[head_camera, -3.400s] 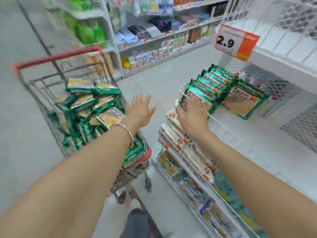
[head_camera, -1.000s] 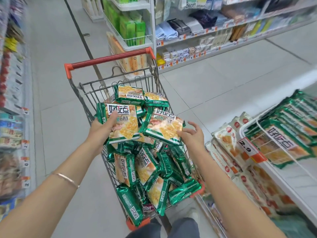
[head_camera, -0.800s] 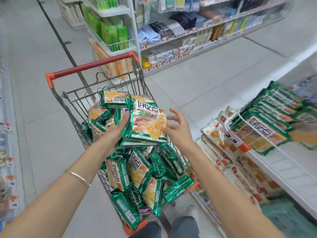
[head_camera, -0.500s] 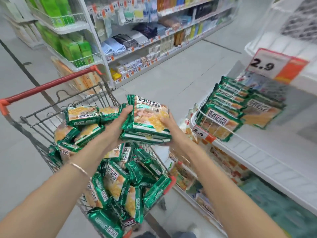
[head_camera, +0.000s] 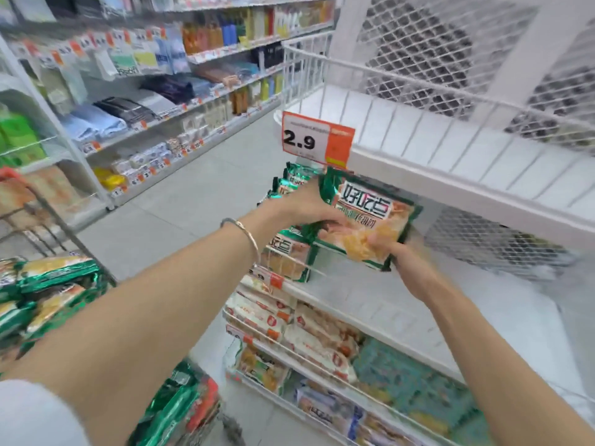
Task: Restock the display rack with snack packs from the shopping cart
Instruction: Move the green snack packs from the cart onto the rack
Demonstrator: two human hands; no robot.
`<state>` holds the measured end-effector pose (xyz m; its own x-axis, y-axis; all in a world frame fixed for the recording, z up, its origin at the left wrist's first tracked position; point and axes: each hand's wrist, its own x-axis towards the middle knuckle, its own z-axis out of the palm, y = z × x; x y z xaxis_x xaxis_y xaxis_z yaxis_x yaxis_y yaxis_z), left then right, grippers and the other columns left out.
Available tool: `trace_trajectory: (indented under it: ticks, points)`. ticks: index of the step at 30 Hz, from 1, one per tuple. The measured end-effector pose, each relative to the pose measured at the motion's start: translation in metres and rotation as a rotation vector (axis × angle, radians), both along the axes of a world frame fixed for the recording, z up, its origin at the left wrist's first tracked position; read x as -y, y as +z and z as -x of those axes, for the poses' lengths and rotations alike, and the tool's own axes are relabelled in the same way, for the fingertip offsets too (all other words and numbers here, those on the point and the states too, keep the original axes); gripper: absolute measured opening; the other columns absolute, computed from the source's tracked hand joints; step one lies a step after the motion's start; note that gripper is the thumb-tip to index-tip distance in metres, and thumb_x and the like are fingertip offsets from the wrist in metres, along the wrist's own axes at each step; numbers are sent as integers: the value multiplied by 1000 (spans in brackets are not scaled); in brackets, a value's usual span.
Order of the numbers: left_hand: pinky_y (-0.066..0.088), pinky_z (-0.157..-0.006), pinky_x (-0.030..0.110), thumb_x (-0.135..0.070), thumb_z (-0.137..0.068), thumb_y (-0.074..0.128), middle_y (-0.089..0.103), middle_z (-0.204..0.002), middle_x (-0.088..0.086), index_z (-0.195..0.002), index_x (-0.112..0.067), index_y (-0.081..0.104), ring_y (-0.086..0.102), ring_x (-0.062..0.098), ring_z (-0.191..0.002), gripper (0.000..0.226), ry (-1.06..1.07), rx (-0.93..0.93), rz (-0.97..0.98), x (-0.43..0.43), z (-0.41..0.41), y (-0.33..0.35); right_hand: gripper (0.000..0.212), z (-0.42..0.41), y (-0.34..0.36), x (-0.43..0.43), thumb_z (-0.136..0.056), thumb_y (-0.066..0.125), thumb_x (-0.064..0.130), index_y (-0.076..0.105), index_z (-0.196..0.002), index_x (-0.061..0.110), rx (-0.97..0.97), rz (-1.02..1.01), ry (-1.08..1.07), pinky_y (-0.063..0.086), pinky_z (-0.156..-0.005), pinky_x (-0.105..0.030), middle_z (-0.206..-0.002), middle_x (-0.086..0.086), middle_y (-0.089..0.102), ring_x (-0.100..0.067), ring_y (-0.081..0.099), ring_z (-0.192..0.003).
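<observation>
green snack pack (head_camera: 363,217), logo end pointing away; left hand (head_camera: 307,204) clasps its left edge, right hand (head_camera: 404,262) grips its near corner.

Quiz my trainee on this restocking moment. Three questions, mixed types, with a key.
1. True or false: the left hand and right hand both grip the green pack.
2. The price tag on the rack reads: A) 2.9 B) 4.5 C) 9.2
3. Fill in: the spare packs at the left lie in the ____.
Key: 1 true. 2 A. 3 cart.
</observation>
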<state>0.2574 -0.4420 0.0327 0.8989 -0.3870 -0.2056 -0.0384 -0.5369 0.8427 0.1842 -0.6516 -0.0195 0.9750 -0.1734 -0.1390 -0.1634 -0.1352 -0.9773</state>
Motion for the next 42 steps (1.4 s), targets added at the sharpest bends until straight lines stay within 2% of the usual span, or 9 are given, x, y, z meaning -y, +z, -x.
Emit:
trace_trajectory:
  ticks: [7, 13, 19, 22, 28, 33, 37, 40, 42]
  points:
    - [28, -120, 45, -63, -53, 89, 30, -162, 5, -158, -22, 18, 30, 28, -147, 133, -176, 333, -524, 57, -57, -62, 68, -40, -86, 41, -71, 87, 3, 54, -129, 17, 33, 101, -77, 55, -88, -34, -122, 2, 67, -14, 66, -106]
    - [9, -121, 60, -62, -64, 83, 1, -168, 6, -159, -31, 7, 5, 28, -154, 126, -194, 541, -799, 48, -81, -109, 102, -78, -120, 21, -58, 89, 12, 35, -144, 15, 44, 180, 50, 50, -98, -39, -128, 1, 58, -18, 57, -119]
    - [1, -108, 81, -58, -70, 82, -27, -163, -4, -151, -51, -17, -20, 31, -151, 128, -291, 442, -941, 47, -88, -107, 145, -82, -134, 36, -67, 87, -4, -23, -152, 33, 190, 48, 162, 49, -103, -28, -149, -1, 45, -9, 54, -129]
    - [10, -105, 83, -42, -79, 80, -20, -165, -4, -151, -51, -17, -14, 28, -153, 121, -255, 485, -1018, 47, -90, -105, 145, -93, -142, 34, -63, 95, 24, -18, -154, 32, 216, 73, 241, 35, -114, -54, -152, -4, 46, -22, 47, -138]
    - [14, -102, 85, -22, -89, 66, -14, -167, -3, -153, -50, -14, -11, 25, -154, 106, -140, 486, -1050, 51, -91, -107, 145, -104, -147, 22, -58, 93, 16, -13, -156, 35, 240, 161, 115, 43, -109, -36, -145, 9, 51, -2, 52, -130]
    - [0, -110, 78, -55, -84, 67, -17, -166, -5, -156, -43, -12, -13, 20, -153, 107, -210, 388, -884, 33, -88, -95, 141, -97, -133, 23, -55, 98, 32, -1, -155, 40, 256, 142, 189, 40, -108, -61, -151, -7, 44, -26, 47, -138]
    - [-4, -119, 61, -66, -98, 31, -9, -168, 0, -157, -40, -7, -9, 20, -154, 75, -11, 438, -739, -21, -58, -86, 118, -63, -83, 15, -75, 82, 51, -2, -156, 37, 140, 491, -104, 15, -124, -46, -165, 8, 9, -10, 11, -150]
    - [-4, -122, 55, -62, -101, 20, -7, -168, 1, -157, -40, -7, -8, 19, -154, 66, 96, 404, -748, -83, -18, -89, 88, -47, -55, -10, -86, 70, 47, 20, -155, 22, 316, 655, -118, 21, -121, -34, -155, 5, 32, 4, 30, -134]
    - [0, -122, 55, -60, -101, 19, -7, -168, 2, -158, -38, -4, -6, 19, -154, 65, 171, 338, -791, -126, 13, -93, 80, -41, -44, -45, -88, 60, 55, 23, -153, 27, 318, 792, 21, 22, -121, -50, -158, -4, 30, -19, 33, -142]
